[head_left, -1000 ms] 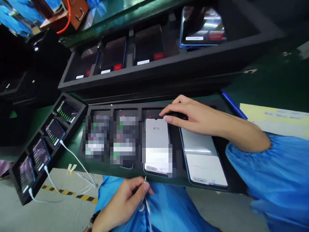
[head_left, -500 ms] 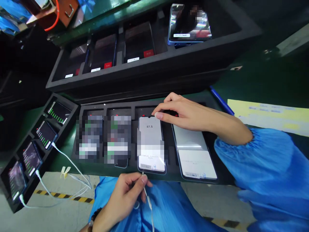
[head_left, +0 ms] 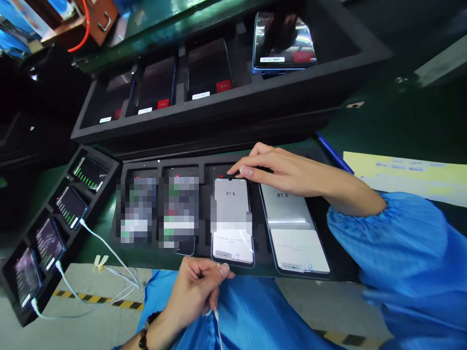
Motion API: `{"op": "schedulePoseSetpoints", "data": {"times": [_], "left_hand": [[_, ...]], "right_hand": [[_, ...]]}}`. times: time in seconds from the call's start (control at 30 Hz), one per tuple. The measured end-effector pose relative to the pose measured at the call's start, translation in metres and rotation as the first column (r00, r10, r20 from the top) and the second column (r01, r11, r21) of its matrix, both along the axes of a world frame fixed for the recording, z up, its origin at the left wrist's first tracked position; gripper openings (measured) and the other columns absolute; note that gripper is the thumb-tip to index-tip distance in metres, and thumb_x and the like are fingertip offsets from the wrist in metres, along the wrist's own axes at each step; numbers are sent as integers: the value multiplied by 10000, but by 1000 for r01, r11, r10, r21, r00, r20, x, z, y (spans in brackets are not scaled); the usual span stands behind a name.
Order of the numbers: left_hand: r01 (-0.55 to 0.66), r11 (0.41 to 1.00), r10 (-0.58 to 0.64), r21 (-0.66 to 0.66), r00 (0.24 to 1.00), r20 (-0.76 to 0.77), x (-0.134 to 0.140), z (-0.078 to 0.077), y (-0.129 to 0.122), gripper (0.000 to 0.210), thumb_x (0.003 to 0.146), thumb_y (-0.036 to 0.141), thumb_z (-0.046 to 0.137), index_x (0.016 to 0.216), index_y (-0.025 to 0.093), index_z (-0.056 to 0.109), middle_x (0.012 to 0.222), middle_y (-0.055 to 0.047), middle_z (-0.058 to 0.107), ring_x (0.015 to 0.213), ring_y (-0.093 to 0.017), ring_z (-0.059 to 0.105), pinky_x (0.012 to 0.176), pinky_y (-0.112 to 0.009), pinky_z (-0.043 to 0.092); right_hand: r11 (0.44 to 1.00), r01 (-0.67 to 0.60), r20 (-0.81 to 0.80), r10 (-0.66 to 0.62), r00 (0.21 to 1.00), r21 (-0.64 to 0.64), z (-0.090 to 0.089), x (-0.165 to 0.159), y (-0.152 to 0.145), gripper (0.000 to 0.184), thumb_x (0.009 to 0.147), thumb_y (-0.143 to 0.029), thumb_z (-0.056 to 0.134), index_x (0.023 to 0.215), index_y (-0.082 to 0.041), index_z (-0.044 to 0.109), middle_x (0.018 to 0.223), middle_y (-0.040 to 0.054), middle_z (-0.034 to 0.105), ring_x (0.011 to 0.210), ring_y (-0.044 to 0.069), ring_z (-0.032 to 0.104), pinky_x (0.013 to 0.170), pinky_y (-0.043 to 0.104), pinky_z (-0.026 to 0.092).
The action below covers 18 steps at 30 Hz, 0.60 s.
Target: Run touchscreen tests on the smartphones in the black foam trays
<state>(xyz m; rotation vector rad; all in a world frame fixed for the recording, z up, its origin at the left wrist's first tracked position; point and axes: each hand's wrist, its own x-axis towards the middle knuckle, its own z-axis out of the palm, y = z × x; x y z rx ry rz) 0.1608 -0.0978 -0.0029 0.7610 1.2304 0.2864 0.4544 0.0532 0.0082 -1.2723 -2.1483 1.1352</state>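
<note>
My left hand [head_left: 199, 287] is closed in a pinch on a white charging cable [head_left: 218, 323], just below the bottom edge of a lit smartphone [head_left: 231, 209]. The cable's plug is hidden by my fingers, so I cannot tell whether it sits in the phone's port. The phone shows "87.5" on a white screen and lies in a slot of a black foam tray [head_left: 204, 177]. My right hand [head_left: 280, 170] is open, its extended index fingertip at the phone's top edge and its thumb near the upper right corner. Under that hand lies a second lit smartphone [head_left: 299, 238].
Two pixelated phones [head_left: 136, 209] lie in the tray's left slots. Further left, an angled tray [head_left: 111, 167] holds several phones with white cables [head_left: 105, 245] plugged in. Behind, a raised foam tray [head_left: 226, 104] holds more phones. A blue pen [head_left: 333, 153] and yellow paper [head_left: 408, 175] lie right.
The nearer phone has shifted slightly right. My left hand has moved a little right with the cable, whose plug end is now covered. "87.5" now shows on the second phone.
</note>
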Motion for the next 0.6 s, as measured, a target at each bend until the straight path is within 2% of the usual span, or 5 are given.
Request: {"op": "schedulePoseSetpoints", "data": {"times": [0.27,0.4,0.5,0.57,0.6], "left_hand": [[148,989,-148,11,989,2,-2,1,3,800,852,914,702,883,121,808,523,4,571,425,-78,412,461,-223,305],[270,963,-268,-29,962,54,-9,0,5,835,832,926,708,1020,117,794,592,0,613,457,-96,466,467,-220,360],[323,946,-323,-2,946,39,-12,2,7,765,912,889,642,942,136,776,655,-26,658,515,-112,522,534,-231,428],[448,893,-444,45,893,-74,-17,9,8,662,1000,795,601,886,167,779,720,-51,712,598,-147,594,599,-248,470],[540,837,-523,82,836,-166,-20,15,9,598,1030,736,602,893,189,799,760,-64,741,671,-179,644,638,-260,490]], "right_hand": [[995,89,-8,-89,996,43,-8,3,-6,626,1027,-798,533,1368,-341,793,1120,104,748,1106,327,653,970,491,536],[932,295,-84,-283,955,212,-5,17,-6,476,1056,-697,564,1208,-324,818,1157,73,790,1057,313,722,945,468,566],[861,376,-118,-358,926,341,-5,24,-4,395,1093,-598,551,1047,-304,811,1045,68,804,962,299,749,880,452,572],[847,362,-101,-352,931,390,-6,25,-3,384,1097,-550,551,965,-283,793,969,64,807,894,283,755,834,433,570],[842,357,-80,-356,931,405,-7,24,-3,377,1098,-531,549,961,-274,789,976,65,814,906,277,760,834,422,568]]}}
